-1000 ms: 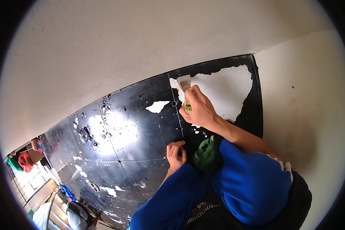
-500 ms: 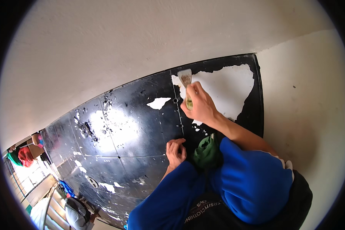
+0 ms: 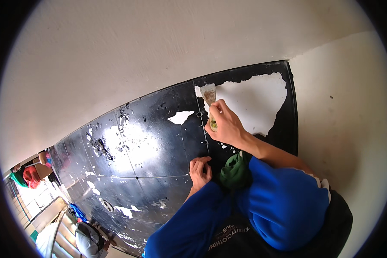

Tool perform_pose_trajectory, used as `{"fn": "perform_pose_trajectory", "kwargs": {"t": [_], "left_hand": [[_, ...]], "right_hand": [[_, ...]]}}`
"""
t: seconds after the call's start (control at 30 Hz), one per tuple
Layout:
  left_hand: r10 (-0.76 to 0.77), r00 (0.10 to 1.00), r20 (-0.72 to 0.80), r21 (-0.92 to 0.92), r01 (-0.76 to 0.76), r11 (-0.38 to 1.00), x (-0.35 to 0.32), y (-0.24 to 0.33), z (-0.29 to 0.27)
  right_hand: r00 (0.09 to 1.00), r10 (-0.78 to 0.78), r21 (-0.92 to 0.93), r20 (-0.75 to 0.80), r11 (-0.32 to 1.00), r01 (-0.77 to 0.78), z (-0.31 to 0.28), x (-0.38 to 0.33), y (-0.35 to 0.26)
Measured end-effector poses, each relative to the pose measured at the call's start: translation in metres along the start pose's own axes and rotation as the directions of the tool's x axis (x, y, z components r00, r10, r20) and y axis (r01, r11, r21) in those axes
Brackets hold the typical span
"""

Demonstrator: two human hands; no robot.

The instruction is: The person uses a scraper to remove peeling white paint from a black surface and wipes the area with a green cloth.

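Note:
In my right hand (image 3: pixel 228 124) is a putty knife (image 3: pixel 208 92), gripped by its pale, green-marked handle. Its wide blade, smeared brown, lies over the upper left border of a large white bare patch (image 3: pixel 253 101) in a black-coated board (image 3: pixel 159 103). Lower and to the left, my left hand (image 3: pixel 200 172) rests at the board with fingers curled; whatever they hold, if anything, is hidden. Between my forearms is a bunched green cloth (image 3: pixel 235 171). A smaller white patch (image 3: pixel 181 117) shows left of the knife.
Pale walls (image 3: pixel 335 107) border the board above and at right. Thin seams and flaked spots run across its black surface (image 3: pixel 101 148). At the far lower left are a grey-and-black bag (image 3: pixel 88 238), red cloth (image 3: pixel 31 177) and a barred window (image 3: pixel 30 200).
The putty knife and my right hand have moved slightly down along the patch's left border. My left hand stays curled in its place; the view has shifted a little.

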State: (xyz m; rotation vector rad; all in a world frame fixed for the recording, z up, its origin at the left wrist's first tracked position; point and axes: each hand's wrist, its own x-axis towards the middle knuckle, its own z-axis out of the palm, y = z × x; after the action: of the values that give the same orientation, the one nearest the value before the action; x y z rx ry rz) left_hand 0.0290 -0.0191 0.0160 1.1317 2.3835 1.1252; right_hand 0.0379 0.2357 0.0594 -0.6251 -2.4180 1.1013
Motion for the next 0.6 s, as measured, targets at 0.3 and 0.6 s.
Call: {"fn": "perform_pose_trajectory", "kwargs": {"t": [0.3, 0.6], "left_hand": [[0.097, 0.994, -0.043, -0.024, -0.098, 0.995, 0.035, 0.016, -0.041], [0.731, 0.536, -0.422, -0.106, -0.830, 0.548, 0.118, 0.194, -0.309]], "right_hand": [[1.000, -0.020, 0.044, -0.011, 0.999, 0.020, -0.001, 0.009, 0.001], [1.000, -0.012, -0.033, -0.010, 0.999, 0.011, -0.008, 0.015, 0.008]]}}
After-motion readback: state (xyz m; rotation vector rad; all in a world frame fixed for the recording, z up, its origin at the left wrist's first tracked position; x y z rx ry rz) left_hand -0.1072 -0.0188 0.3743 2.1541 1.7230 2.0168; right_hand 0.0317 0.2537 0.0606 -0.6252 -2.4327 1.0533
